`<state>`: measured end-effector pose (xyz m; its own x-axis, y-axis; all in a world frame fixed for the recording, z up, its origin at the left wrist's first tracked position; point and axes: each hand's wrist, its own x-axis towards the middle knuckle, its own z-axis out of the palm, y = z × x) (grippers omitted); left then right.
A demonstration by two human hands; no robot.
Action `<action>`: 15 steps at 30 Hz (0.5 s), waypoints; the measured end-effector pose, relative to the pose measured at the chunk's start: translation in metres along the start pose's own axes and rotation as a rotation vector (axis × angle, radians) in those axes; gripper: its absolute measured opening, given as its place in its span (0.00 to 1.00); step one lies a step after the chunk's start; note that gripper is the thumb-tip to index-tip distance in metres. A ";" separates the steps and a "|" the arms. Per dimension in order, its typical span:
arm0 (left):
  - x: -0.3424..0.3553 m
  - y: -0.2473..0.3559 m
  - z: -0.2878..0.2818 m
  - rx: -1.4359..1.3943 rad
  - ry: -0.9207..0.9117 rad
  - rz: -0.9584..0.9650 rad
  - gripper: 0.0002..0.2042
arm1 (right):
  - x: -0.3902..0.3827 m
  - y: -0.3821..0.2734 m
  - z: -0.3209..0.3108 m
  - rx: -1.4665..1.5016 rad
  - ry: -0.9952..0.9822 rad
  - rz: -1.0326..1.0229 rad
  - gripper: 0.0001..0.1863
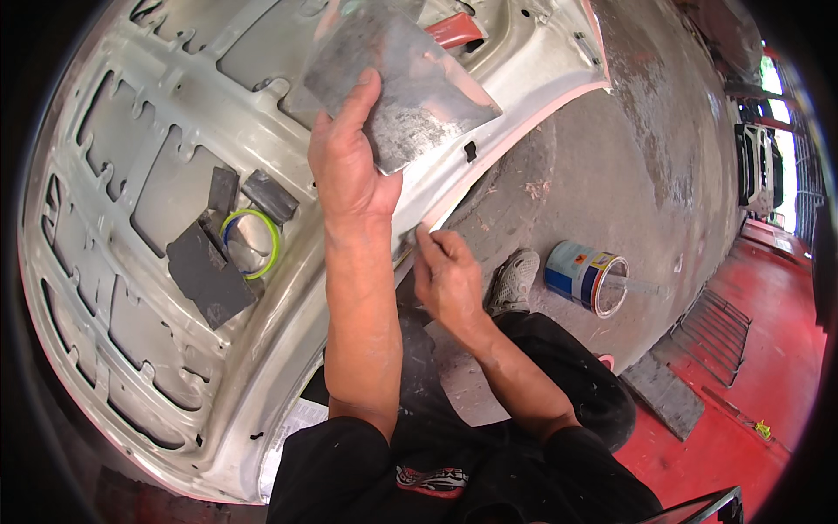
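My left hand [353,157] grips a flat, grey-smeared palette plate [419,113] by its near edge, thumb on top. The plate is held over the inner side of a silver car hood [305,262]. My right hand [449,284] is at the hood's right edge, index finger and thumb pinched together; what they hold, if anything, cannot be made out. The fingertips are at or very near a pale strip along that edge. Partly behind the plate, a red tapered piece [454,31] lies on the hood.
On the hood lie a yellow-green tape roll [276,247], dark sandpaper [209,278] and two dark blocks [271,196]. A paint can [572,271] is on the concrete floor, near my shoe [515,281]. A metal rack [714,330] and a grey board [663,397] lie on red flooring.
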<state>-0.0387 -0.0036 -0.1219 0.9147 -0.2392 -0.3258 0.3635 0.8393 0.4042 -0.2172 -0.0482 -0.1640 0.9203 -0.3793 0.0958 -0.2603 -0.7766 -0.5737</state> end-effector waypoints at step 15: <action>-0.017 -0.021 0.020 0.094 -0.008 -0.074 0.22 | 0.165 0.233 -0.202 -0.121 0.316 0.387 0.12</action>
<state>-0.0581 -0.0268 -0.1073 0.8862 -0.3028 -0.3507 0.4443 0.7698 0.4583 -0.1855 -0.3933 -0.1172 0.6213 -0.7696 0.1473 -0.6133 -0.5947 -0.5198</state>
